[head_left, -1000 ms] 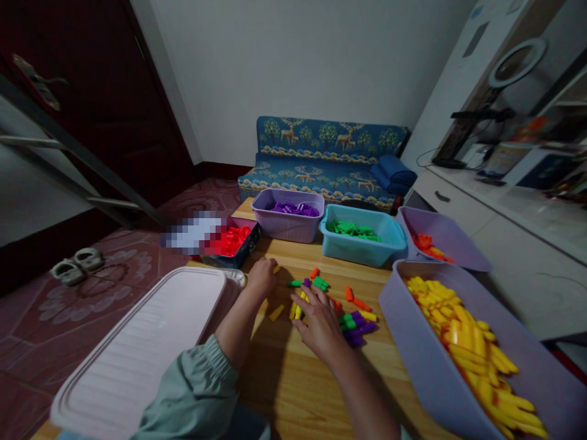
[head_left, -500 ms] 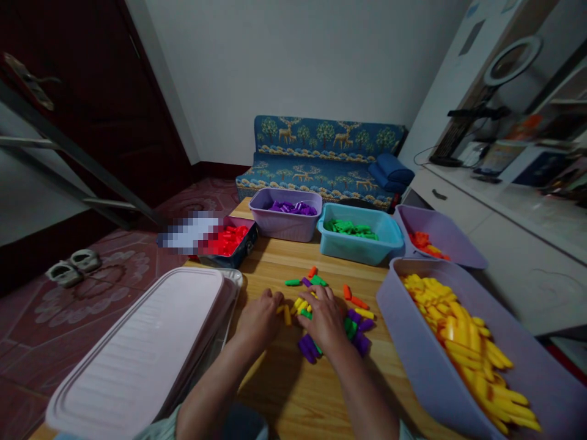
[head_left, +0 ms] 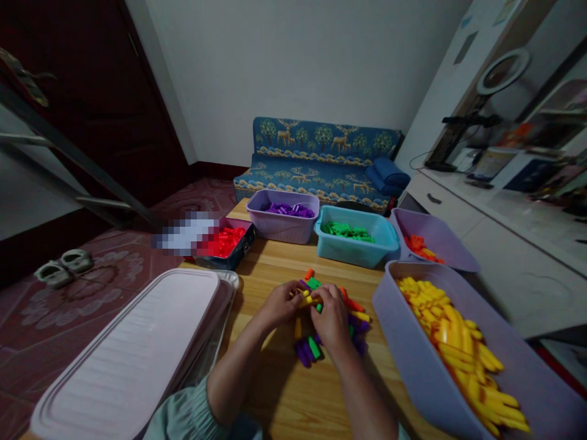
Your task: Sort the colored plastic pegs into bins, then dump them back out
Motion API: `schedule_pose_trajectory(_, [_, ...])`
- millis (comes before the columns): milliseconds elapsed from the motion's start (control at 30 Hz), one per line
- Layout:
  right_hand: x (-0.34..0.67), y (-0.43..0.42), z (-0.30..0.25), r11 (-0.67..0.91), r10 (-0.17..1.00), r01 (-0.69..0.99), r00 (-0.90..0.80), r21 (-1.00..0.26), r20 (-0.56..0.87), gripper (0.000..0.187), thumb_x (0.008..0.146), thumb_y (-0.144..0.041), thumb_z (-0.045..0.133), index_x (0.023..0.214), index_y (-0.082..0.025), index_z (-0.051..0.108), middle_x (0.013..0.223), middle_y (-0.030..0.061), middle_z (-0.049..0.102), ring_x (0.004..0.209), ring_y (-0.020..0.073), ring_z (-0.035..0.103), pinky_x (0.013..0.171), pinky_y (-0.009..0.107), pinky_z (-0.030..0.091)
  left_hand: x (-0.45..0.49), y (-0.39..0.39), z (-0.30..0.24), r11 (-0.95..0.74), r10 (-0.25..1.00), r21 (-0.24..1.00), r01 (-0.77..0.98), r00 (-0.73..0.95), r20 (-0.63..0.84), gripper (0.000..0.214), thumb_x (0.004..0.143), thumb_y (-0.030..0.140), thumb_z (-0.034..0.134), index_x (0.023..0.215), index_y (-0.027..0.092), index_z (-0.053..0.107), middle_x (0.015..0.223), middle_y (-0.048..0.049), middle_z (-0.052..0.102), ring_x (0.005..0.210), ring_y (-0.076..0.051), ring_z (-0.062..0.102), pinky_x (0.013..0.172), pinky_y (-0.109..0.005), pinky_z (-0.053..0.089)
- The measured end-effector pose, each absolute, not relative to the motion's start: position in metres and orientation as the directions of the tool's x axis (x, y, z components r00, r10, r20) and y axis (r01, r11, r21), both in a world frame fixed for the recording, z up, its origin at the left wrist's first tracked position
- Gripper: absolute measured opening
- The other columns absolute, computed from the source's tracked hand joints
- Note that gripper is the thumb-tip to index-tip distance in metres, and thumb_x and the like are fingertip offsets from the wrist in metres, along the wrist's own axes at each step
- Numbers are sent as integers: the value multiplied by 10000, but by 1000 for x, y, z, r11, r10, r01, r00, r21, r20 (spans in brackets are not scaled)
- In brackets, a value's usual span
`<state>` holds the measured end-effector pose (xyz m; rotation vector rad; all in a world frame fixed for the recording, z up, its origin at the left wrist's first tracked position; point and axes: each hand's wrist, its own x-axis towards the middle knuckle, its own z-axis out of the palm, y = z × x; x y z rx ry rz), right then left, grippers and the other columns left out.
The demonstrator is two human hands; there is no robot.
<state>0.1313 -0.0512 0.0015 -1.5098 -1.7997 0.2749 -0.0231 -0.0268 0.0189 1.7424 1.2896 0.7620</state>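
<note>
Above the wooden table, my left hand [head_left: 285, 302] and my right hand [head_left: 331, 318] meet with fingers closed around several yellow plastic pieces [head_left: 309, 300]. The pieces are small and stick-like; their exact kind is too small to make out. Beneath and around the hands lies a loose group of similar pieces: a green piece [head_left: 314, 348] beside purple pieces [head_left: 302, 353], an orange piece [head_left: 355, 305] to the right, and a single yellow piece [head_left: 298, 329] below my left hand. My right hand partly hides the pile.
A lilac bin [head_left: 403, 348] of yellow pieces stands at right. Farther back are a lilac bin [head_left: 454, 244] with orange pieces, a turquoise bin [head_left: 351, 249] with green, a lilac bin [head_left: 284, 230] with purple and a dark box [head_left: 233, 258] with red. Left lies a pale lid [head_left: 128, 348].
My left hand has moved right and up from the table to meet my right hand. Yellow pieces that lay on the table are now held between them. The view has shifted slightly.
</note>
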Motion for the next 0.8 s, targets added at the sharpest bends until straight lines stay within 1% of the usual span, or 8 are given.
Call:
schedule_pose_trajectory(167, [133, -50, 3, 315, 916, 586, 19, -746, 402, 161, 714, -71, 555, 789, -197, 620, 941, 67, 574, 935, 220, 558, 803, 376, 504, -23, -26, 3, -217, 920, 945, 246, 374, 114, 411, 761, 396, 675, 1080, 139, 640, 995, -73, 685, 893, -206, 613, 789, -281, 466])
schedule_pose_trajectory(333, [132, -50, 9, 262, 957, 331, 33, -907, 288, 192, 754, -174, 575, 929, -193, 652, 1059, 88, 585, 892, 202, 602, 623, 292, 528, -28, -29, 6, -108, 930, 988, 109, 363, 61, 379, 834, 421, 595, 1057, 119, 645, 997, -95, 680, 908, -208, 606, 789, -278, 457])
schedule_pose_trajectory(433, [134, -50, 13, 263, 953, 359, 50, -896, 299, 274, 751, -211, 606, 1015, -207, 678, 1136, 97, 591, 1016, 233, 583, 747, 337, 529, -28, -32, 12, -69, 938, 997, 40, 342, 51, 368, 852, 434, 567, 1032, 123, 647, 987, -87, 676, 901, -201, 602, 784, -274, 455])
schedule_pose_trajectory(500, [135, -51, 14, 258, 955, 364, 44, -895, 293, 280, 750, -241, 628, 1023, -224, 688, 1089, 79, 636, 1040, 244, 579, 838, 375, 505, -26, -33, 13, -75, 940, 997, 8, 334, 68, 362, 844, 443, 573, 998, 127, 658, 963, -80, 674, 884, -197, 600, 776, -273, 455])
schedule_pose_trajectory(567, [137, -51, 14, 204, 970, 299, 69, -932, 235, 234, 743, -289, 651, 964, -225, 691, 973, 60, 677, 939, 236, 612, 812, 373, 509, -26, -32, 11, -75, 951, 997, -22, 300, 78, 366, 820, 455, 599, 969, 127, 664, 920, -73, 671, 837, -187, 598, 741, -266, 456])
schedule_pose_trajectory(667, [143, -50, 15, 113, 963, 119, 233, -986, 138, 227, 742, -366, 664, 903, -207, 647, 814, 29, 660, 688, 175, 603, 619, 292, 505, -29, -29, 6, 8, 986, 998, -60, 169, 2, 412, 763, 494, 641, 965, 135, 637, 734, -20, 616, 623, -131, 544, 575, -231, 425])
schedule_pose_trajectory(733, [147, -50, 17, 81, 946, -47, 317, -996, 62, 261, 748, -399, 665, 919, -209, 612, 744, -6, 622, 569, 123, 549, 527, 239, 465, -32, -28, 6, 95, 989, 983, -156, 124, -76, 460, 734, 520, 654, 998, 148, 600, 668, 18, 554, 520, -98, 477, 486, -211, 376])
schedule_pose_trajectory(800, [147, -50, 17, 29, 954, -212, 297, -977, -36, 292, 734, -424, 683, 916, -211, 602, 706, -26, 597, 532, 99, 523, 486, 210, 443, -33, -29, 9, 179, 977, 937, -301, 170, -132, 480, 724, 522, 660, 1026, 158, 574, 678, 23, 537, 492, -82, 452, 444, -198, 338])
